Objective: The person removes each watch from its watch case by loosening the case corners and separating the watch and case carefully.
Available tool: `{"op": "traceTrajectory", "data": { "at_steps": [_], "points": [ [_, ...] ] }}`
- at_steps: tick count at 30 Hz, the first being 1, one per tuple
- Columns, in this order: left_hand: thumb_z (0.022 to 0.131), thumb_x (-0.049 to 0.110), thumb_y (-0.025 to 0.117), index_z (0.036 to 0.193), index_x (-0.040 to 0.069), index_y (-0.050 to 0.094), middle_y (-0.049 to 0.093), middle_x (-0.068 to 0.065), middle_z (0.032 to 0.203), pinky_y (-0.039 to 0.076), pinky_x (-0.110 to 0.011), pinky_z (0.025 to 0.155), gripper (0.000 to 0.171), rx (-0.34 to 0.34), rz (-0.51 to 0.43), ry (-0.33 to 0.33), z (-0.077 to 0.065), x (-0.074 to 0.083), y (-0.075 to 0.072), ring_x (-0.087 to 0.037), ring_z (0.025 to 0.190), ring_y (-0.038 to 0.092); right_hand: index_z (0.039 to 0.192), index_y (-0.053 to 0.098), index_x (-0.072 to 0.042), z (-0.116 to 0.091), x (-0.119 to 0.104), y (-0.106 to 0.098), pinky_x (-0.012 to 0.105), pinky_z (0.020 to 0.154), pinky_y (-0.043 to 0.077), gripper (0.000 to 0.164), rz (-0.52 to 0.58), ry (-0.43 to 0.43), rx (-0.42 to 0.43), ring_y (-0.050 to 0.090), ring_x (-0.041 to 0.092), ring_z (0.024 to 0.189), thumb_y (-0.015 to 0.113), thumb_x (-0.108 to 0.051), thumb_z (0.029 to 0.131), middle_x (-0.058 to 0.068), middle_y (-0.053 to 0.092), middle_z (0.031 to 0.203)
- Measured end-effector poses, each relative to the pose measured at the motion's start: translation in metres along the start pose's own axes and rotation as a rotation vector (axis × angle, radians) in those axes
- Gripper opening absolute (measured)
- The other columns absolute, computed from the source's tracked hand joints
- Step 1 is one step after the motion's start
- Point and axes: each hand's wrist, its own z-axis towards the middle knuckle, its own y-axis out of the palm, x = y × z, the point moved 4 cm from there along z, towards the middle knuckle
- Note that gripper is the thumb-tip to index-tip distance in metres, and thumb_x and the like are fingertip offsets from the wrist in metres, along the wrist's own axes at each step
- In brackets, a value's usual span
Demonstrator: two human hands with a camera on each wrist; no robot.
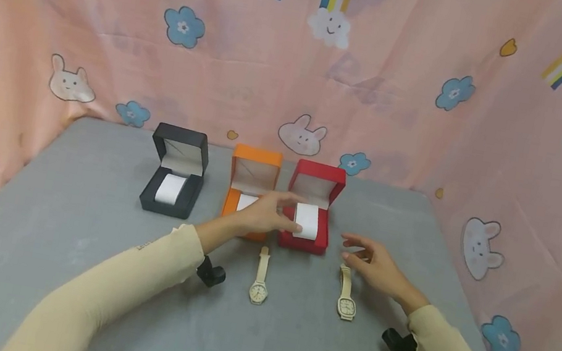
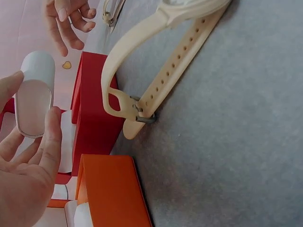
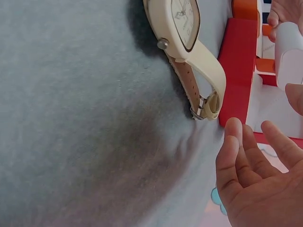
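My left hand (image 1: pixel 266 212) pinches a white watch cushion (image 1: pixel 307 221) between thumb and fingers, over the red watch box (image 1: pixel 325 240). The left wrist view shows the cushion (image 2: pixel 39 71) apart from the box, its oval end toward the camera. My right hand (image 1: pixel 376 267) hovers right of the red box, fingers loosely bent and holding nothing. Just below it lies a cream watch with a squarish face (image 1: pixel 346 306), its strap buckled into a loop. Another cream watch with a round face (image 1: pixel 258 292) lies in front of the orange watch box (image 1: pixel 257 156).
An open black watch box (image 1: pixel 169 209) with a white cushion (image 1: pixel 170 188) inside stands at the left. The orange box, also open, holds a white cushion partly hidden by my left hand. Behind the grey table (image 1: pixel 73 264) hangs a pink patterned curtain (image 1: pixel 242 74).
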Motion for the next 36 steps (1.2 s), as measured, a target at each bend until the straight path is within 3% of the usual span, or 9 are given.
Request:
{"op": "traceTrajectory", "data": {
  "at_steps": [5, 12, 19, 27, 36],
  "points": [
    [0.088, 0.021, 0.079, 0.145, 0.019, 0.054, 0.056, -0.008, 0.144, 0.057, -0.034, 0.091, 0.061, -0.002, 0.040, 0.041, 0.010, 0.005, 0.005, -0.024, 0.104, 0.063, 0.145, 0.050, 0.002, 0.002, 0.002, -0.005, 0.029, 0.085, 0.056, 0.050, 0.017, -0.011, 0.000, 0.068, 0.036, 0.110, 0.063, -0.014, 0.099, 0.027, 0.059, 0.137],
    [0.088, 0.021, 0.079, 0.145, 0.016, 0.053, 0.056, -0.009, 0.145, 0.055, -0.039, 0.100, 0.064, 0.005, 0.123, 0.050, 0.018, 0.011, 0.008, -0.026, 0.119, 0.057, 0.146, 0.049, 0.000, 0.007, 0.001, -0.002, 0.048, 0.091, 0.058, 0.051, 0.015, 0.020, -0.019, 0.065, 0.037, 0.114, 0.063, -0.016, 0.100, 0.027, 0.057, 0.141],
    [0.088, 0.018, 0.079, 0.146, 0.013, 0.053, 0.056, -0.009, 0.143, 0.054, -0.040, 0.102, 0.064, 0.002, 0.167, 0.062, 0.023, 0.016, 0.006, -0.027, 0.124, 0.053, 0.146, 0.049, 0.000, 0.015, 0.005, -0.003, 0.042, 0.089, 0.058, 0.051, -0.005, 0.036, -0.020, 0.065, 0.036, 0.113, 0.062, -0.019, 0.101, 0.026, 0.058, 0.141],
    [0.087, 0.018, 0.080, 0.145, 0.016, 0.055, 0.056, -0.009, 0.144, 0.053, -0.039, 0.103, 0.063, -0.002, 0.231, 0.039, 0.027, 0.007, 0.006, -0.026, 0.125, 0.053, 0.146, 0.049, 0.001, 0.018, 0.003, -0.001, 0.046, 0.090, 0.058, 0.051, -0.001, 0.036, -0.036, 0.066, 0.037, 0.113, 0.062, -0.018, 0.101, 0.027, 0.059, 0.139],
    [0.088, 0.017, 0.079, 0.143, 0.016, 0.056, 0.053, -0.010, 0.150, 0.051, -0.042, 0.108, 0.060, 0.002, 0.196, 0.015, 0.027, 0.000, 0.003, -0.027, 0.135, 0.051, 0.147, 0.048, 0.000, 0.023, 0.003, 0.001, 0.048, 0.092, 0.057, 0.051, -0.009, 0.051, -0.026, 0.064, 0.038, 0.115, 0.061, -0.018, 0.101, 0.026, 0.059, 0.139]
  ]
}}
